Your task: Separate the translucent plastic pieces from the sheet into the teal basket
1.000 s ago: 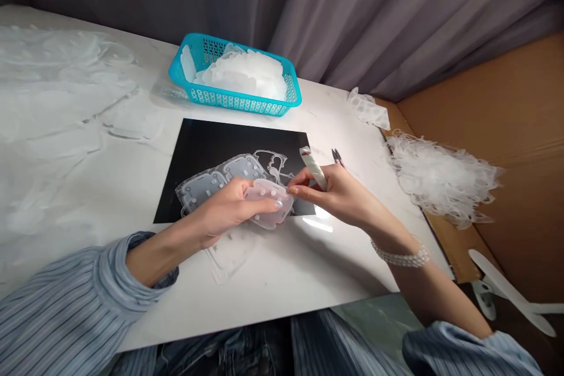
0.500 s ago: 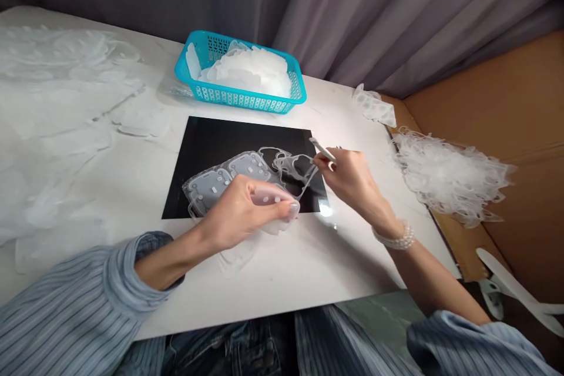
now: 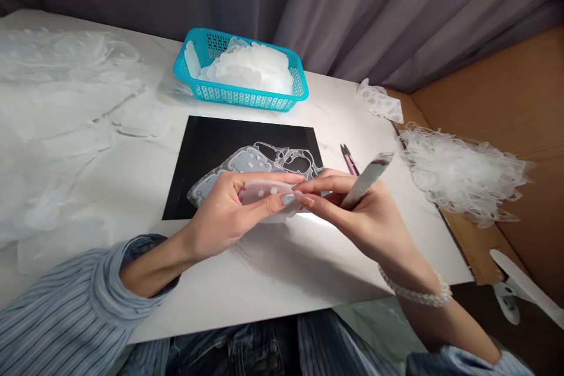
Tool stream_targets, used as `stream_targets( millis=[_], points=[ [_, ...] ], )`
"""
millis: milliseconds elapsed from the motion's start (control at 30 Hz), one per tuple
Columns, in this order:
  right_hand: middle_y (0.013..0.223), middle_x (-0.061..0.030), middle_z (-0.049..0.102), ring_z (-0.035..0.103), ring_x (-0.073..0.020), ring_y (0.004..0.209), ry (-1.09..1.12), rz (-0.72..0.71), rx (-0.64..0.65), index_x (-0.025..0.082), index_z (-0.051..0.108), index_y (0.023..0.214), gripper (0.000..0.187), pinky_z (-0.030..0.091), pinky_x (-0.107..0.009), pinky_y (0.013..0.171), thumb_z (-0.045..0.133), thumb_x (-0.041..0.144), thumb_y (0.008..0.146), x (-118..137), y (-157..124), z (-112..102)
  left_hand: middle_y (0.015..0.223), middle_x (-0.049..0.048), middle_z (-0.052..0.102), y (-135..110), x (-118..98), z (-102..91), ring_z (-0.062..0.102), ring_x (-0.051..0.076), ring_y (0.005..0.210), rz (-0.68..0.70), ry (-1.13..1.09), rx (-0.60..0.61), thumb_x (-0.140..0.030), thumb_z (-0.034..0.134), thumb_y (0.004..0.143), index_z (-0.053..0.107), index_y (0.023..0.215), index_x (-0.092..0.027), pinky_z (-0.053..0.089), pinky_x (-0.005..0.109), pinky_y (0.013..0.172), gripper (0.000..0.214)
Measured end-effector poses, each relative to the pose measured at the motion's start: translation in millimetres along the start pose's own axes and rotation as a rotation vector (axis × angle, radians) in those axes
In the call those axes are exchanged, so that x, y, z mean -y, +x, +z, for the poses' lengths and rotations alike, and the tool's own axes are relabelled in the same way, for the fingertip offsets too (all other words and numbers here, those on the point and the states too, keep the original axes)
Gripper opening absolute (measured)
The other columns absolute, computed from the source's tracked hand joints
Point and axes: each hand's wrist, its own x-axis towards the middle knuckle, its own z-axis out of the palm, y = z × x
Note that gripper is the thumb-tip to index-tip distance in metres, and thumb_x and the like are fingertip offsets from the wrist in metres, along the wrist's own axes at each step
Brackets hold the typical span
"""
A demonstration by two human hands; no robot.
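Observation:
My left hand (image 3: 229, 211) grips a translucent silicone pad (image 3: 267, 192) with small holes, lifted just above the front edge of a black mat (image 3: 211, 147). My right hand (image 3: 361, 211) pinches the pad's right edge with its fingertips and also holds a white pen-like tool (image 3: 365, 179) that points up and right. More joined silicone pads (image 3: 247, 161) and a thin strip of peeled trim (image 3: 293, 155) lie on the mat behind the hands.
A turquoise basket (image 3: 194, 79) full of white silicone pieces stands behind the mat. Small snips (image 3: 348, 158) lie right of the mat. A heap of trimmed strips (image 3: 462, 173) sits on brown cardboard at the right. Clear silicone sheets (image 3: 57, 123) cover the table's left side.
My right hand had pulled a strip of trim away to the right; now it has come back to the pad and pinches its edge. The trim lies on the mat.

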Motion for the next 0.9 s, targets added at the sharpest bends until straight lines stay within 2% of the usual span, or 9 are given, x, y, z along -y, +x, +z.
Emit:
stream_targets(
  millis=[167, 300, 400, 533, 633, 767, 900],
  points=[
    [0.075, -0.0017, 0.068, 0.058, -0.0119, 0.065, 0.107, 0.02, -0.06, 0.023, 0.079, 0.084, 0.009, 0.043, -0.025, 0.053, 0.072, 0.029, 0.085, -6.0, 0.4, 3.6, 0.106, 0.0008, 0.078, 0.0, 4.5, 0.2, 0.072, 0.018, 0.101, 0.059, -0.034, 0.009, -0.028, 0.07, 0.087, 0.079, 0.101, -0.025, 0.057, 0.023, 0.089, 0.016],
    [0.073, -0.0016, 0.065, 0.051, -0.0099, 0.059, 0.172, 0.119, -0.058, 0.023, 0.079, 0.084, 0.01, 0.036, -0.023, 0.045, 0.074, 0.031, 0.084, -10.0, -1.0, 4.5, 0.109, 0.0029, 0.077, -0.9, 7.7, 2.3, 0.071, 0.021, 0.104, 0.018, -0.124, 0.001, -0.031, 0.07, 0.087, 0.079, 0.102, -0.026, 0.056, 0.03, 0.093, 0.018],
    [0.067, -0.0002, 0.061, 0.046, -0.0084, 0.054, 0.28, 0.199, -0.055, 0.023, 0.078, 0.081, 0.009, 0.032, -0.022, 0.043, 0.075, 0.031, 0.083, -13.6, -2.7, 5.2, 0.109, 0.0023, 0.077, -1.9, 8.0, 3.6, 0.071, 0.022, 0.104, -0.019, -0.208, 0.016, -0.032, 0.07, 0.087, 0.079, 0.101, -0.027, 0.058, 0.032, 0.09, 0.017],
    [0.06, 0.0026, 0.054, 0.033, -0.0056, 0.048, 0.4, 0.273, -0.039, 0.022, 0.077, 0.081, 0.013, 0.028, -0.021, 0.041, 0.077, 0.036, 0.081, -15.7, -3.6, 5.7, 0.101, 0.0019, 0.079, -3.0, 9.1, 4.6, 0.072, 0.021, 0.096, -0.06, -0.209, -0.026, -0.035, 0.072, 0.086, 0.078, 0.104, -0.026, 0.058, 0.03, 0.084, 0.021],
    [0.054, 0.0052, 0.046, 0.026, -0.0047, 0.046, 0.455, 0.301, -0.036, 0.022, 0.078, 0.08, 0.014, 0.024, -0.021, 0.04, 0.078, 0.036, 0.08, -16.0, -3.0, 6.8, 0.094, 0.0021, 0.078, -3.2, 9.7, 5.7, 0.072, 0.018, 0.09, -0.025, -0.138, -0.079, -0.035, 0.072, 0.085, 0.079, 0.095, -0.022, 0.057, 0.026, 0.079, 0.018],
    [0.051, 0.0066, 0.04, 0.023, -0.0048, 0.046, 0.519, 0.327, -0.024, 0.021, 0.077, 0.078, 0.013, 0.019, -0.021, 0.04, 0.078, 0.035, 0.08, -18.0, -1.8, 7.0, 0.089, 0.0007, 0.076, -3.5, 7.6, 6.7, 0.071, 0.015, 0.082, 0.027, -0.059, -0.085, -0.033, 0.07, 0.086, 0.075, 0.087, -0.021, 0.056, 0.021, 0.072, 0.013],
    [0.051, 0.0069, 0.04, 0.023, -0.005, 0.046, 0.539, 0.345, -0.015, 0.02, 0.075, 0.079, 0.015, 0.018, -0.023, 0.041, 0.077, 0.034, 0.081, -19.3, -1.3, 6.3, 0.093, -0.0013, 0.075, -3.3, 6.0, 6.6, 0.07, 0.013, 0.087, 0.064, -0.004, -0.095, -0.03, 0.069, 0.088, 0.074, 0.089, -0.023, 0.055, 0.018, 0.076, 0.009]
  ],
)
